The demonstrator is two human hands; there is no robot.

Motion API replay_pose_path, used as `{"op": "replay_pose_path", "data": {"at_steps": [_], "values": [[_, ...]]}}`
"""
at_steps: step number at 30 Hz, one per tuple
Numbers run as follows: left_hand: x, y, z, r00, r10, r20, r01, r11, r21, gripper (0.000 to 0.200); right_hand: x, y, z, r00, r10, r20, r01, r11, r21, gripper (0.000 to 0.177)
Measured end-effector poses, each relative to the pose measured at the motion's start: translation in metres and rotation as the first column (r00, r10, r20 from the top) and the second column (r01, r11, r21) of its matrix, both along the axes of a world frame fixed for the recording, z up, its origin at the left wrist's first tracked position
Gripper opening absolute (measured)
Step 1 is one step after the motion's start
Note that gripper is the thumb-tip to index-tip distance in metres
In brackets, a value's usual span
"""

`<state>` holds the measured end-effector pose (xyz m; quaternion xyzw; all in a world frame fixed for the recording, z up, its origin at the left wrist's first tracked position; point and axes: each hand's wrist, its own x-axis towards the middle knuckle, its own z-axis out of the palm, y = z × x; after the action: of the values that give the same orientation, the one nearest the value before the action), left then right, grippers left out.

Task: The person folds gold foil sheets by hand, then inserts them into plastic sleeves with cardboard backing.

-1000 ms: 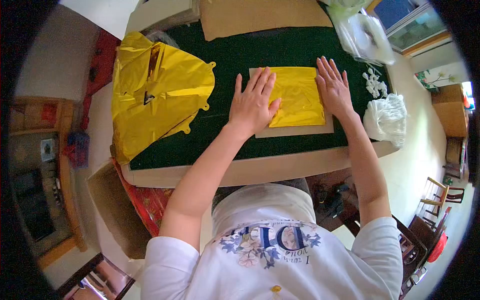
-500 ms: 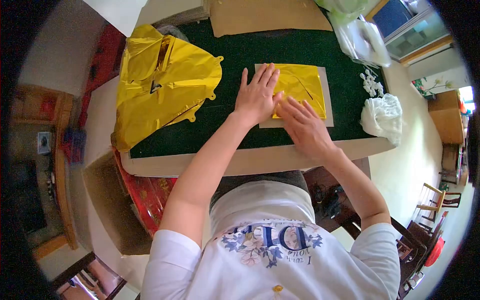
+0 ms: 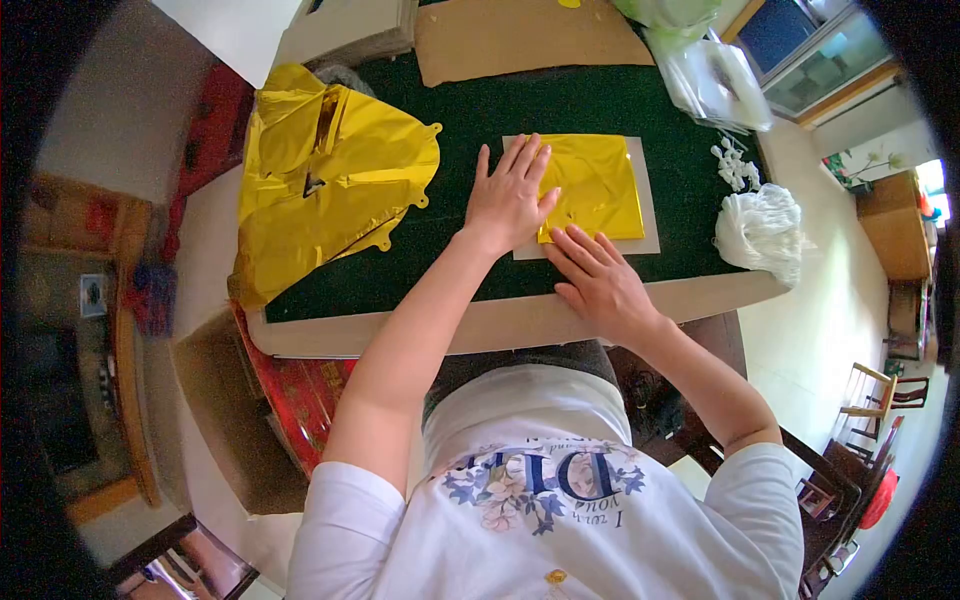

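A folded gold foil balloon (image 3: 595, 185) lies on a grey cardboard sheet (image 3: 646, 190) that shows along its edges. My left hand (image 3: 508, 195) rests flat and open across the left side of the foil and the card. At the near edge of the foil, my right hand (image 3: 600, 278) is laid with fingers stretched out, its fingertips at the foil's lower border. A heap of loose gold foil balloons (image 3: 345, 170) with small round tabs spreads over the left of the table, apart from my hands.
The green-topped table (image 3: 465, 100) has a cardboard front edge (image 3: 420, 332). At the back lie a brown cardboard piece (image 3: 530, 40) and a stack of card (image 3: 350, 35). Clear plastic bags (image 3: 710, 85), small white plastic pieces (image 3: 735, 163) and a white string bundle (image 3: 758, 232) are on the right.
My right hand has slid down from the middle of the folded foil to its near edge. The foil looks smoother. My left hand stays on its left side.
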<state>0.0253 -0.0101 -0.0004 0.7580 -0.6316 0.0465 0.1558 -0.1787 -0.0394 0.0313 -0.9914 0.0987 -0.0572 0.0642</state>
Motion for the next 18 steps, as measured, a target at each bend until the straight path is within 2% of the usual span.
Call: {"op": "replay_pose_path", "data": {"at_steps": [5, 8, 11, 12, 15, 16, 18], "values": [[-0.001, 0.004, 0.004, 1.000, -0.007, -0.004, 0.007, 1.000, -0.002, 0.072, -0.003, 0.005, 0.003, 0.998, -0.003, 0.064, 0.001, 0.999, 0.039, 0.049], [0.000, 0.002, 0.003, 1.000, -0.010, -0.003, 0.010, 1.000, 0.001, 0.077, -0.016, 0.006, 0.008, 0.996, 0.067, 0.054, -0.074, 0.988, 0.134, 0.047], [-0.002, 0.002, 0.002, 1.000, -0.011, -0.013, 0.011, 1.000, 0.008, 0.080, -0.027, -0.006, 0.022, 0.984, -0.126, 0.126, 0.082, 0.947, 0.312, 0.044], [-0.002, 0.002, 0.004, 1.000, -0.012, -0.009, 0.012, 1.000, 0.014, 0.081, -0.031, -0.014, 0.017, 0.963, -0.225, 0.146, 0.175, 0.939, 0.295, 0.045], [-0.001, 0.003, 0.003, 1.000, -0.009, -0.003, 0.009, 0.999, 0.037, 0.082, -0.050, -0.026, 0.008, 0.970, -0.232, 0.076, 0.233, 0.973, -0.005, 0.045], [-0.001, 0.002, 0.003, 1.000, -0.007, -0.005, 0.007, 0.999, 0.039, 0.082, -0.057, -0.025, 0.014, 0.972, -0.214, 0.096, 0.219, 0.975, -0.046, 0.039], [-0.001, 0.003, 0.003, 1.000, -0.003, -0.001, 0.003, 0.998, 0.058, 0.083, -0.073, -0.038, 0.021, 0.957, -0.280, 0.071, 0.266, 0.951, 0.155, 0.032]]}}
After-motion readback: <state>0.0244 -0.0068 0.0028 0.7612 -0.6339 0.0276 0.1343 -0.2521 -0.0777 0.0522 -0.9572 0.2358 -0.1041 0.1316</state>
